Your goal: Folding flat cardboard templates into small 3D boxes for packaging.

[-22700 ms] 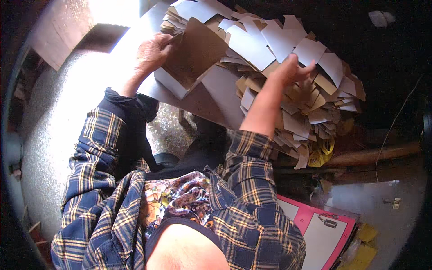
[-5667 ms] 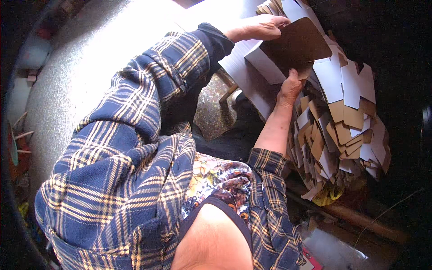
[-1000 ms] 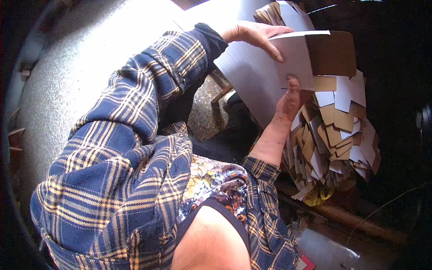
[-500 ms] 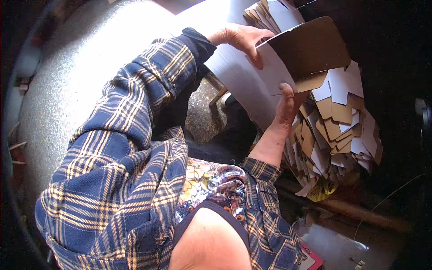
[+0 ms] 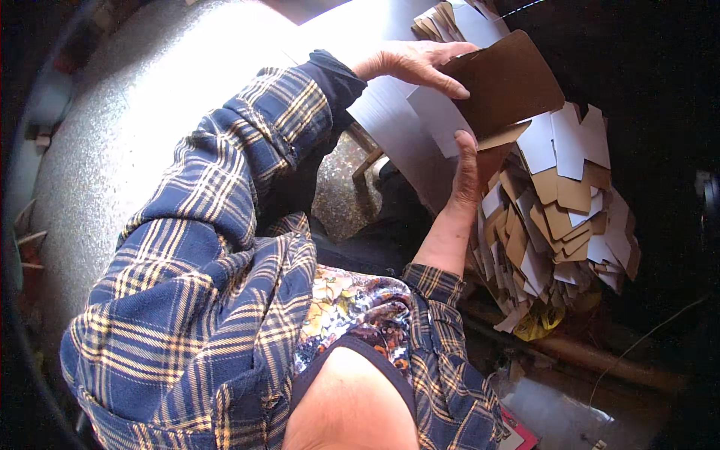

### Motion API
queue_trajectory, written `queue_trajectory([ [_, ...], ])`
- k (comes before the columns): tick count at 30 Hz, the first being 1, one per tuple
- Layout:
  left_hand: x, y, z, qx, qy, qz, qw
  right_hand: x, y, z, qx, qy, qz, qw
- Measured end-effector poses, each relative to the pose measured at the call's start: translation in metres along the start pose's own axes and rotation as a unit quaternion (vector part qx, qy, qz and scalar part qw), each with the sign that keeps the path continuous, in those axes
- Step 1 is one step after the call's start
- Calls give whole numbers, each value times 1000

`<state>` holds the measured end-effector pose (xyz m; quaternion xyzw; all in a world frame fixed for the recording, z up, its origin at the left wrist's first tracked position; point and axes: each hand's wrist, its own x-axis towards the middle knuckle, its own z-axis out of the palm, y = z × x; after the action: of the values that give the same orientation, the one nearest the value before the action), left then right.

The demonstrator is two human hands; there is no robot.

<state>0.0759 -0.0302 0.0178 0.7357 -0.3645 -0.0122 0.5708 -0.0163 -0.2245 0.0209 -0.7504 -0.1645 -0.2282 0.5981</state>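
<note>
A partly folded cardboard box, brown inside and white outside, is held between my two hands above a white tabletop. My left hand grips its left side, the thumb lying over the brown inner face and the fingers up at the top edge. Lower down, my right hand holds the near corner. Its thumb points up along the white flap, while the other fingers are hidden behind the card.
A large loose heap of flat white-and-brown box blanks lies to the right, with another bundle of card pieces at the far side. The white tabletop curves beneath my hands. A yellow plastic bag sits under the heap.
My left thumb has shifted right, from the white flap onto the brown inner face. The box has tilted slightly, and its big brown panel has moved a little left. My right hand stays at the near corner.
</note>
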Motion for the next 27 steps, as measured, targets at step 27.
queue_trajectory([
  [27,-3,-34,13,194,3,-29,980,-9,33,2,9,-2,5,1000],
])
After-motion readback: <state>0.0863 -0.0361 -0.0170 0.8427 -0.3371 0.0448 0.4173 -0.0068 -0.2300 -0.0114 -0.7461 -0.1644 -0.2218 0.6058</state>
